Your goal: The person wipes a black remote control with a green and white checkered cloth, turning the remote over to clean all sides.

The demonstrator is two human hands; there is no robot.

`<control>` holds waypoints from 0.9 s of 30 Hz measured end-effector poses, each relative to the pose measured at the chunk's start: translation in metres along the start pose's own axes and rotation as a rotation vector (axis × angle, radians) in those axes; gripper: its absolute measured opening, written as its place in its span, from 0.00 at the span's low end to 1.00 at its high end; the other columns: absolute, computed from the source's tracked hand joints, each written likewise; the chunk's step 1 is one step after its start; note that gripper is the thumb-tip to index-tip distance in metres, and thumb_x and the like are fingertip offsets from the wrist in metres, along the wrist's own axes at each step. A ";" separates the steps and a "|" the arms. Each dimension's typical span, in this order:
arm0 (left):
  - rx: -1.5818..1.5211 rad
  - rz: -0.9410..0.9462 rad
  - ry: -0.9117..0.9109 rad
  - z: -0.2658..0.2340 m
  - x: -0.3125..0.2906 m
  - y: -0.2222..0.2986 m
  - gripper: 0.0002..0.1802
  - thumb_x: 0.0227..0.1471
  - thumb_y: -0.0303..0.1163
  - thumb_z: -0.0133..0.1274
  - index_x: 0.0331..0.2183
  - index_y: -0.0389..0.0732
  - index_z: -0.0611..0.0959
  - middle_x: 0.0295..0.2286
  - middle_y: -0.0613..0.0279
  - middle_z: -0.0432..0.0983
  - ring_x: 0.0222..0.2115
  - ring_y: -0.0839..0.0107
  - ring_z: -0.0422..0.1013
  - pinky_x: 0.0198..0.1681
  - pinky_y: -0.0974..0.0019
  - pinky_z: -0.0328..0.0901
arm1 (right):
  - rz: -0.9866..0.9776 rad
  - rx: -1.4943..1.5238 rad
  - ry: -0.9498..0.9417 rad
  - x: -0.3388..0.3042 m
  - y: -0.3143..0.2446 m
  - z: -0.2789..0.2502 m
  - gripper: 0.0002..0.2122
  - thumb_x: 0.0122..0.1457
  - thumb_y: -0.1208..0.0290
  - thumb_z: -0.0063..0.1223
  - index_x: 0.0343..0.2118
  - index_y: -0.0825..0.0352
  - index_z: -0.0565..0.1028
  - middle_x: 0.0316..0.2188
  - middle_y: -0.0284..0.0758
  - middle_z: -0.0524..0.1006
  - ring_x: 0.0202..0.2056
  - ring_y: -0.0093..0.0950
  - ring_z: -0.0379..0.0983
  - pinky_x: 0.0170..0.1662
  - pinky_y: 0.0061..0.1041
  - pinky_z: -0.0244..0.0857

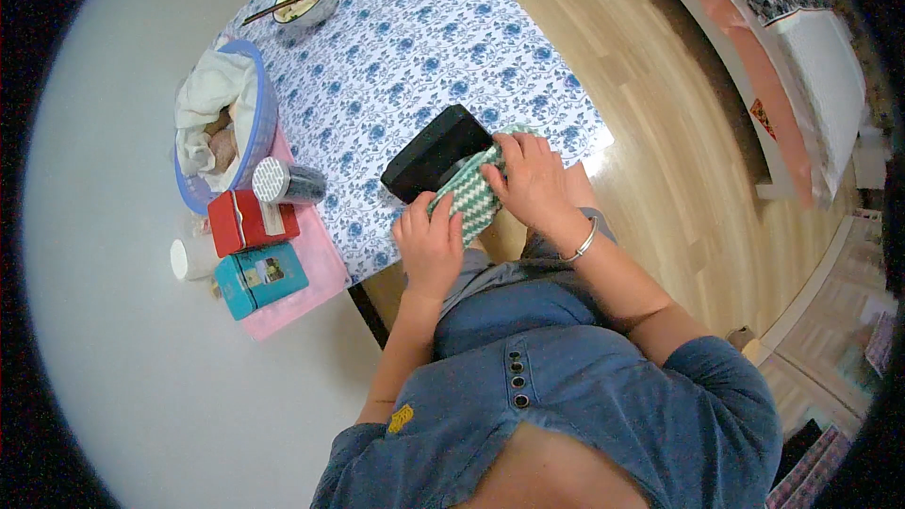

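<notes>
A green-and-white zigzag-patterned cloth (468, 203) lies at the near edge of the table, partly hanging over it. My left hand (430, 243) grips its left end with bent fingers, the thumb on top. At the other end my right hand (534, 179), with a bangle on the wrist, holds the cloth between thumb and fingers. Just beyond the cloth sits a black box-shaped object (436, 153), its near side against or partly under the cloth; I cannot tell its kind. Neither hand visibly touches the black object.
A blue-flowered tablecloth (415, 47) covers the table. At left stand a blue basket (266, 104) with white cloth, a lidded jar (306, 185), a red tin (226, 226), a teal tin (253, 283) and a white cup (189, 259). A food bowl (325, 9) bears chopsticks (283, 6).
</notes>
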State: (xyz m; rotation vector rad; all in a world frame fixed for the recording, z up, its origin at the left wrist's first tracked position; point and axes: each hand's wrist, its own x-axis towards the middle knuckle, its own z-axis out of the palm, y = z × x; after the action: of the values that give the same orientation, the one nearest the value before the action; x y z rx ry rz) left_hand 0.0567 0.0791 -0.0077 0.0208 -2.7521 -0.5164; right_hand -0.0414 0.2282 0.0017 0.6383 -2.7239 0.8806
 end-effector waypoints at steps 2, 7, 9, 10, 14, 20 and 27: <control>-0.026 -0.011 -0.040 -0.004 0.000 -0.003 0.18 0.47 0.35 0.50 0.42 0.41 0.73 0.40 0.54 0.66 0.41 0.57 0.62 0.45 0.56 0.54 | -0.032 -0.009 0.005 0.003 0.005 0.004 0.17 0.46 0.63 0.55 0.38 0.67 0.70 0.30 0.40 0.70 0.33 0.39 0.67 0.34 0.38 0.63; -0.078 -0.106 -0.011 -0.008 -0.013 -0.017 0.25 0.42 0.36 0.56 0.44 0.39 0.71 0.39 0.53 0.67 0.40 0.54 0.63 0.43 0.56 0.57 | 0.054 0.068 -0.087 0.006 0.008 0.003 0.17 0.46 0.62 0.56 0.36 0.66 0.71 0.28 0.42 0.70 0.33 0.40 0.67 0.33 0.37 0.64; -0.114 -0.180 -0.057 -0.013 -0.016 -0.017 0.25 0.42 0.35 0.57 0.43 0.38 0.70 0.38 0.52 0.67 0.40 0.53 0.63 0.43 0.56 0.58 | 0.061 0.072 -0.094 0.007 0.012 0.003 0.16 0.46 0.62 0.56 0.36 0.65 0.71 0.28 0.42 0.69 0.33 0.40 0.67 0.33 0.36 0.64; -0.152 -0.253 -0.108 -0.014 -0.015 -0.017 0.25 0.42 0.34 0.57 0.43 0.37 0.70 0.37 0.50 0.68 0.41 0.52 0.64 0.43 0.56 0.59 | 0.069 0.085 -0.125 0.008 0.014 0.003 0.16 0.45 0.62 0.56 0.36 0.65 0.71 0.28 0.42 0.69 0.33 0.40 0.67 0.33 0.36 0.64; -0.217 -0.311 -0.123 -0.018 -0.013 -0.018 0.26 0.39 0.36 0.59 0.41 0.37 0.70 0.37 0.50 0.68 0.40 0.54 0.65 0.41 0.58 0.61 | 0.100 0.123 -0.232 0.013 0.013 -0.005 0.16 0.45 0.61 0.57 0.34 0.65 0.71 0.30 0.43 0.69 0.33 0.41 0.67 0.35 0.36 0.64; -0.252 -0.315 -0.208 -0.016 -0.002 -0.037 0.24 0.34 0.37 0.62 0.34 0.36 0.73 0.29 0.51 0.70 0.33 0.54 0.66 0.35 0.58 0.61 | 0.030 0.128 -0.348 0.019 0.018 -0.021 0.15 0.47 0.59 0.56 0.33 0.64 0.71 0.32 0.39 0.70 0.34 0.38 0.69 0.35 0.31 0.64; -1.072 -0.813 -0.309 -0.031 0.007 -0.043 0.13 0.41 0.29 0.58 0.31 0.35 0.74 0.27 0.60 0.72 0.27 0.72 0.68 0.30 0.68 0.62 | 0.117 0.165 -0.591 0.022 0.026 -0.035 0.15 0.48 0.57 0.55 0.32 0.63 0.73 0.27 0.39 0.73 0.35 0.37 0.70 0.35 0.31 0.64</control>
State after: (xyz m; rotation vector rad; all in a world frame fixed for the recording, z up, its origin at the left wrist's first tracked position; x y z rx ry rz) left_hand 0.0587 0.0270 0.0067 0.8523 -2.2340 -2.2520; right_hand -0.0706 0.2602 0.0233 0.9009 -3.2567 1.0968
